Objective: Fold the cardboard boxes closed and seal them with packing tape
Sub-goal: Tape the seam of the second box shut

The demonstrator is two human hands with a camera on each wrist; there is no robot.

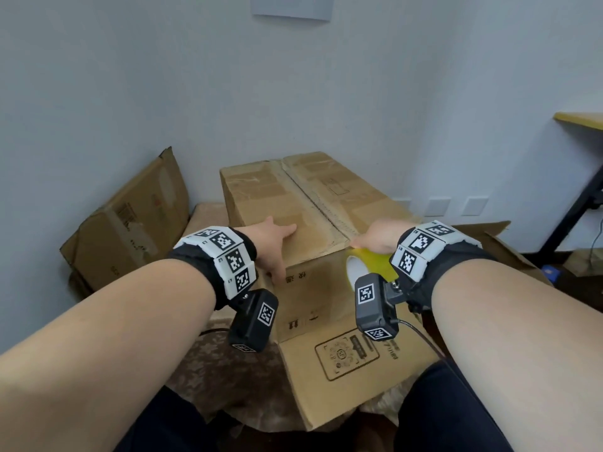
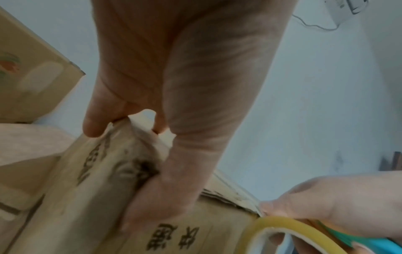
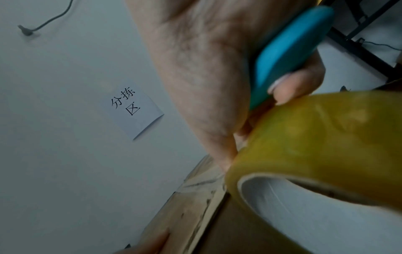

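A large cardboard box (image 1: 280, 197) stands in front of me with its top flaps folded shut; the seam (image 1: 313, 203) runs away from me. My left hand (image 1: 280, 252) lies over the near top edge, fingers flat on the top and thumb down the front face (image 2: 76, 197). My right hand (image 1: 375, 238) is at the near end of the seam and grips a yellow packing tape roll (image 1: 368, 262) together with a teal-handled tool (image 3: 289, 48). In the right wrist view the tape roll (image 3: 315, 137) sits against the box's top edge (image 3: 191, 206).
A flattened cardboard box (image 1: 130, 223) leans on the wall at the left. More cardboard (image 1: 489, 236) lies to the right. A bottom flap (image 1: 342, 370) sticks out toward my knees. A desk (image 1: 580, 120) with black legs stands at the far right.
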